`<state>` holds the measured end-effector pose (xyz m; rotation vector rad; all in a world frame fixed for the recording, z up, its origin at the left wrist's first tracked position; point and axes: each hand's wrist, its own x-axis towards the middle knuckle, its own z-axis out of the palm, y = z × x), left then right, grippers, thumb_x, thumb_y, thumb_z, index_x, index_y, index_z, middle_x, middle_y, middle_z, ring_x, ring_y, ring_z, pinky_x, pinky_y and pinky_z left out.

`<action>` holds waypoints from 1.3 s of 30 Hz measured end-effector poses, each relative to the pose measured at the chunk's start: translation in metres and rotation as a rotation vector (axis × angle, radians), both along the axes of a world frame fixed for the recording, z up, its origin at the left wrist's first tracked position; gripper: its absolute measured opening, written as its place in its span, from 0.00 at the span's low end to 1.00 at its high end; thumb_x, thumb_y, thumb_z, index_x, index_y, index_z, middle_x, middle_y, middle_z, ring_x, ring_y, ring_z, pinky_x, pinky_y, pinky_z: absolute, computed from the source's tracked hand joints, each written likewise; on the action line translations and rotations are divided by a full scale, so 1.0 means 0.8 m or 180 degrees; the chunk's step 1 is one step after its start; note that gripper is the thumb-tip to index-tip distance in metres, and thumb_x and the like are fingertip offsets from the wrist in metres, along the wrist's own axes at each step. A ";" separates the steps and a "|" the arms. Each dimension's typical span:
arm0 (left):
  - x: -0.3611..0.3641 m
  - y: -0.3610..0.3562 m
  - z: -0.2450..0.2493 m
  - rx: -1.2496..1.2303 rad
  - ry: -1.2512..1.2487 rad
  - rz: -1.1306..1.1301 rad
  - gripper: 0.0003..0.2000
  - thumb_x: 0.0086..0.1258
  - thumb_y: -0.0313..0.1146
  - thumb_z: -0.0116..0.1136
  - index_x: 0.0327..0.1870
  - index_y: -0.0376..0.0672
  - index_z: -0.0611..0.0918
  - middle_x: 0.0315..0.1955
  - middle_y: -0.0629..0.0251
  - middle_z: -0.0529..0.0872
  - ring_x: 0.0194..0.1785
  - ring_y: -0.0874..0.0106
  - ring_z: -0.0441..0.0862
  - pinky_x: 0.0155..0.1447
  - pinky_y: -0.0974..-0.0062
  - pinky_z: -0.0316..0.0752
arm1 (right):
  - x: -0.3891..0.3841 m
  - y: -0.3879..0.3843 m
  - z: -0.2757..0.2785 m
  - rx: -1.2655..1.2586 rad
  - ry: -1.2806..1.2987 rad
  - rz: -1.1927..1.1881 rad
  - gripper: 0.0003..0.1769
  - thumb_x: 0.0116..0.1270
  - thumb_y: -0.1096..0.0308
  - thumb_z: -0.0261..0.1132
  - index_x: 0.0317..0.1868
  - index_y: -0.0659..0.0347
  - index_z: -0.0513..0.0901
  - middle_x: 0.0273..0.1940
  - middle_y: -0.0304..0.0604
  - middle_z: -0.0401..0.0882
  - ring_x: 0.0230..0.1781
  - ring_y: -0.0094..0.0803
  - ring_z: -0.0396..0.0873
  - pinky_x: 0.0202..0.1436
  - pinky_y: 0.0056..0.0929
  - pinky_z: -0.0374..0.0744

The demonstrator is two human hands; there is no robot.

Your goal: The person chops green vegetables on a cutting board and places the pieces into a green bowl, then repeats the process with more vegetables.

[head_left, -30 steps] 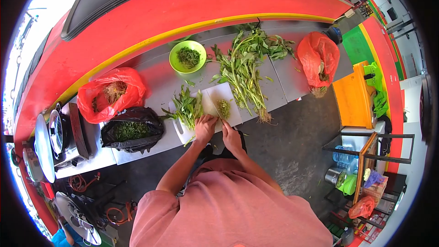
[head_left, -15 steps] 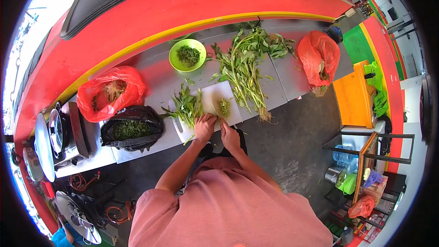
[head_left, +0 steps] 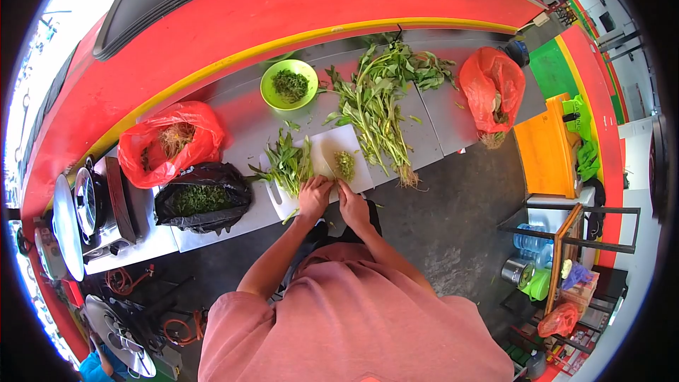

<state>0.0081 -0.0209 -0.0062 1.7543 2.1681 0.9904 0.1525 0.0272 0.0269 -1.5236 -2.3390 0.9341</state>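
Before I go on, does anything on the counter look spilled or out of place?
Only minor mess: stray leaves lie loose between bowl and board, off both, and the roots of the big bundle overhang the counter.

We have open counter (head_left: 244,126) between the green bowl (head_left: 266,93) and the left red bag (head_left: 134,150); just right of the cutting board (head_left: 359,178), long leafy stems (head_left: 375,102) stand in our way.
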 end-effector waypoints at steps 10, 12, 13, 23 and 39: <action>0.000 -0.004 0.002 0.0007 -0.0025 0.0042 0.10 0.65 0.31 0.65 0.46 0.51 0.90 0.39 0.71 0.86 0.47 0.65 0.84 0.49 0.63 0.74 | 0.013 -0.017 -0.010 0.0155 0.0264 -0.0059 0.19 0.80 0.56 0.55 0.67 0.43 0.79 0.31 0.57 0.86 0.30 0.60 0.84 0.33 0.57 0.81; -0.001 -0.003 0.004 -0.0039 0.0022 -0.0026 0.10 0.65 0.31 0.65 0.47 0.51 0.90 0.39 0.71 0.86 0.47 0.65 0.84 0.49 0.63 0.74 | 0.008 -0.010 -0.007 0.0216 0.0014 0.0046 0.20 0.80 0.55 0.55 0.68 0.42 0.78 0.30 0.57 0.86 0.29 0.59 0.84 0.31 0.57 0.80; -0.001 -0.003 0.003 -0.0033 0.0018 -0.0011 0.10 0.65 0.31 0.65 0.46 0.51 0.90 0.39 0.71 0.87 0.46 0.65 0.84 0.49 0.64 0.74 | 0.006 -0.007 -0.003 0.0225 0.0016 0.0021 0.20 0.80 0.55 0.55 0.68 0.42 0.78 0.30 0.57 0.86 0.29 0.59 0.84 0.31 0.57 0.80; 0.004 0.011 0.004 -0.0069 -0.0114 0.0094 0.08 0.68 0.31 0.64 0.45 0.51 0.90 0.38 0.70 0.87 0.45 0.64 0.84 0.49 0.62 0.74 | 0.018 0.013 -0.015 -0.0131 0.0293 -0.0385 0.21 0.81 0.52 0.53 0.67 0.46 0.79 0.34 0.61 0.86 0.35 0.63 0.85 0.37 0.59 0.82; 0.000 0.016 0.000 -0.0024 0.0027 -0.0025 0.06 0.67 0.32 0.65 0.42 0.51 0.90 0.39 0.72 0.88 0.46 0.66 0.84 0.49 0.62 0.74 | 0.006 -0.003 0.006 -0.0178 -0.0111 -0.0137 0.20 0.81 0.53 0.54 0.66 0.47 0.79 0.35 0.62 0.86 0.35 0.62 0.85 0.35 0.58 0.82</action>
